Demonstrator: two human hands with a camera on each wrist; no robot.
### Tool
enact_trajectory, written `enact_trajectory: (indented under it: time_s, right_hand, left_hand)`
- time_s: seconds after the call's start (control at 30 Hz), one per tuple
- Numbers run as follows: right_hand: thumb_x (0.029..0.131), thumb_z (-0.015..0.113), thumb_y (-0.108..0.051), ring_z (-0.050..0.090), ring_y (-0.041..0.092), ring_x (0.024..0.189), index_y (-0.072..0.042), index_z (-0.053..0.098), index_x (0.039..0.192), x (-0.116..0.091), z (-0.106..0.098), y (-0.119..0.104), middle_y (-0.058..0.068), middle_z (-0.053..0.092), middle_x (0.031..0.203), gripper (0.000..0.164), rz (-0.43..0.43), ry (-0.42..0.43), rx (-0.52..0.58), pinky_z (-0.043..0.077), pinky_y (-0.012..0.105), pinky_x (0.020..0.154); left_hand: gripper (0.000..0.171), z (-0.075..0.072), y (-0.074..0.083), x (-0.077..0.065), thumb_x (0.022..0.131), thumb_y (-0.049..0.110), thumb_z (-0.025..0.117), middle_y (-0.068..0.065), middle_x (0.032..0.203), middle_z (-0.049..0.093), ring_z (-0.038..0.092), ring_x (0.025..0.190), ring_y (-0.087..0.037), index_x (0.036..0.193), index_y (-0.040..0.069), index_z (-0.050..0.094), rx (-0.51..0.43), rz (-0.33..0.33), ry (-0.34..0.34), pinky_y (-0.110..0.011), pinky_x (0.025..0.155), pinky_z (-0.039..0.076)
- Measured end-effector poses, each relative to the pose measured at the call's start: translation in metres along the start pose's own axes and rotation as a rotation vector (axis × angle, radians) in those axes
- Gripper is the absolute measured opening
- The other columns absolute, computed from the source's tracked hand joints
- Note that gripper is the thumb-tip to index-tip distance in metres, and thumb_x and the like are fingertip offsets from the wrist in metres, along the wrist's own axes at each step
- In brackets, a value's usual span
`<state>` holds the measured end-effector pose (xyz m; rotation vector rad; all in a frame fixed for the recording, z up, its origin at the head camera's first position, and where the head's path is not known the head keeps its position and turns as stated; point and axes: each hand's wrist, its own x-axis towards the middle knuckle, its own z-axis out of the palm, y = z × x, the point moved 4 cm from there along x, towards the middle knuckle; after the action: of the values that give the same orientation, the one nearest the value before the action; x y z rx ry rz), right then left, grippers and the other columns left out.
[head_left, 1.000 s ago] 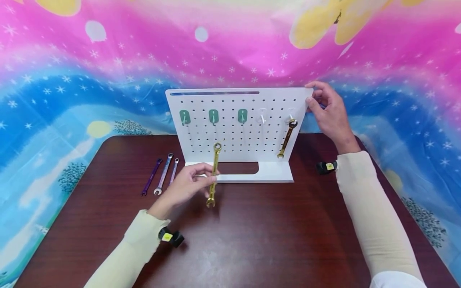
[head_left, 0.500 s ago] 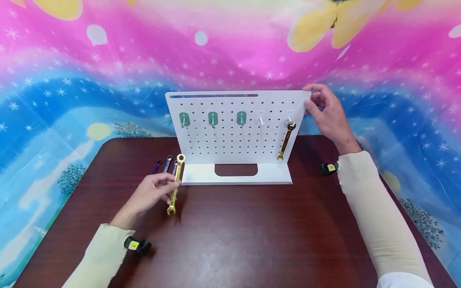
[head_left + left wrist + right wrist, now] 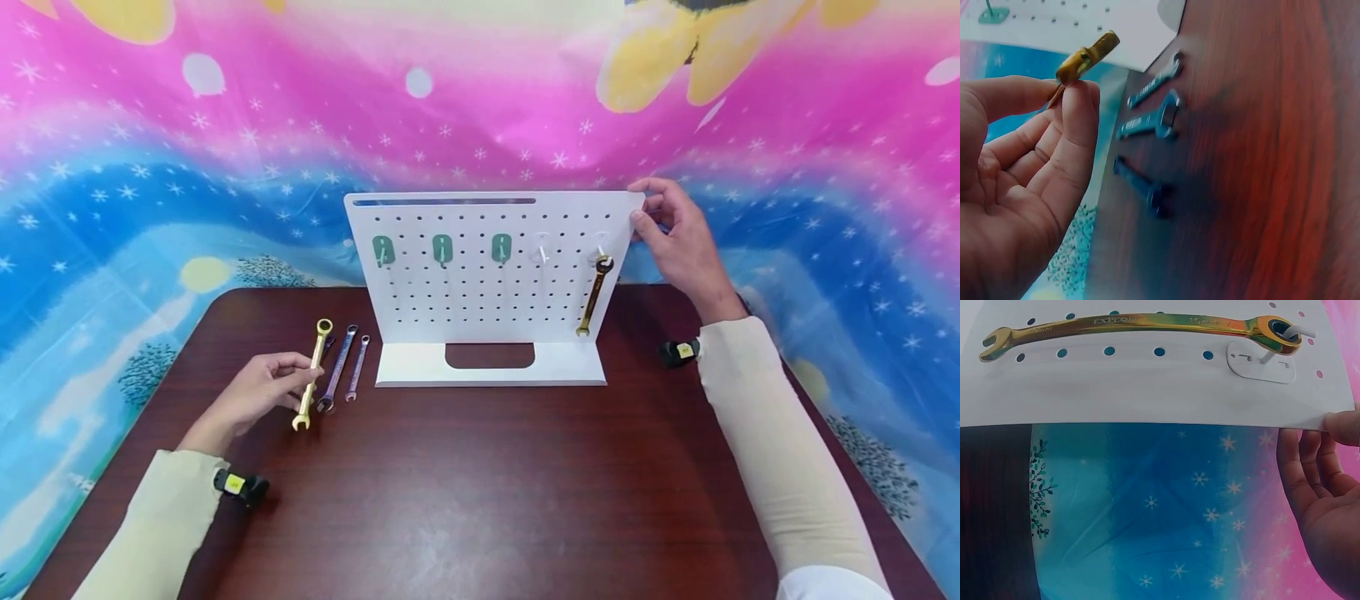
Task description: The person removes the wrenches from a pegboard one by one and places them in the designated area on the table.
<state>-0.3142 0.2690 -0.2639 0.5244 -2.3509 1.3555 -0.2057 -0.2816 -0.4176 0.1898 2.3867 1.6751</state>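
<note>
My left hand (image 3: 258, 393) pinches a gold combination wrench (image 3: 311, 379) between thumb and fingers, ring end up, over the left part of the table. Just right of it a blue-purple wrench (image 3: 339, 367) and a smaller silvery-purple wrench (image 3: 358, 367) lie on the table. A dark purple wrench (image 3: 1141, 184), mostly hidden behind the gold one in the head view, shows in the left wrist view. My right hand (image 3: 681, 242) grips the upper right edge of a white pegboard (image 3: 465, 292). Another gold wrench (image 3: 1141, 325) hangs by its ring from the board's rightmost hook.
Three green hooks (image 3: 442, 249) and a white hook (image 3: 542, 249) on the pegboard carry nothing. The board stands on its white base (image 3: 405, 367) at the back of the dark red table (image 3: 480, 500). A colourful cloth (image 3: 480, 100) hangs behind.
My left hand has carried the gold wrench leftward, from in front of the pegboard to beside the wrenches on the table. My right hand keeps its grip on the board's edge.
</note>
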Motion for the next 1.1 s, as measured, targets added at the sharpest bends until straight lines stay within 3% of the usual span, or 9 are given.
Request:
enact_trajectory:
  time_s: [0.23, 0.47, 0.6, 1.1]
  right_hand:
    - [0.106, 0.057, -0.011, 0.062, 0.024, 0.096, -0.017, 0.055, 0.144, 0.0, 0.001, 0.0, 0.016, 0.059, 0.106, 0.038, -0.014, 0.001, -0.002, 0.055, 0.026, 0.085]
    - [0.106, 0.058, -0.012, 0.061, 0.024, 0.094, -0.018, 0.056, 0.144, 0.002, 0.0, 0.0, 0.016, 0.06, 0.106, 0.038, -0.013, 0.008, -0.003, 0.054, 0.024, 0.083]
    - [0.106, 0.058, -0.013, 0.061, 0.024, 0.094, -0.019, 0.056, 0.144, 0.002, 0.0, 0.001, 0.015, 0.059, 0.107, 0.038, -0.008, 0.009, -0.005, 0.053, 0.022, 0.083]
    - [0.106, 0.057, -0.013, 0.061, 0.025, 0.096, -0.018, 0.054, 0.146, 0.0, 0.001, 0.003, 0.015, 0.059, 0.109, 0.04, 0.007, 0.005, -0.001, 0.054, 0.026, 0.085]
  left_hand:
    - [0.036, -0.021, -0.003, 0.002, 0.105, 0.014, 0.061, -0.02, 0.096, 0.069, 0.066, 0.072, -0.021, 0.12, -0.018, 0.057, 0.08, -0.044, -0.016, -0.037, 0.065, 0.061]
    - [0.028, -0.036, -0.007, 0.005, 0.105, 0.015, 0.061, -0.01, 0.082, 0.062, 0.059, 0.071, -0.021, 0.112, -0.013, 0.062, 0.256, -0.084, -0.016, -0.038, 0.064, 0.061]
    - [0.028, -0.04, -0.013, 0.008, 0.106, 0.015, 0.059, -0.008, 0.078, 0.058, 0.06, 0.07, -0.022, 0.111, -0.012, 0.063, 0.332, -0.1, -0.029, -0.036, 0.064, 0.061]
    - [0.023, -0.043, -0.02, 0.018, 0.106, 0.01, 0.057, -0.013, 0.093, 0.067, 0.066, 0.071, -0.023, 0.11, -0.011, 0.066, 0.493, -0.156, -0.051, -0.038, 0.063, 0.061]
